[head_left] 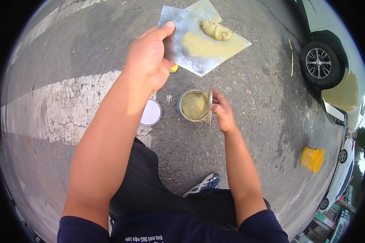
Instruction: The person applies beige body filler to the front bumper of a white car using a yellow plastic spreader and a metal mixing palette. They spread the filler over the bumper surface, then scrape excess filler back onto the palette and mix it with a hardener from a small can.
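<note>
Left of the open tin (194,106), the left forearm (105,139) cuts across a white disc (152,112)! Above the tin, the left hand (147,60) has most fingers hidden under a metal sheet (185,26); a yellow thing (174,68) there, too covered to name! Right of the tin, a pale car (355,52) runs off-picture!

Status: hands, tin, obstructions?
Left hand: gripping a thin grey sheet carrying a lump of paste. Right hand: holding a lid at the right rim of the open tin. Nothing seen blocking the tin's mouth.
</note>
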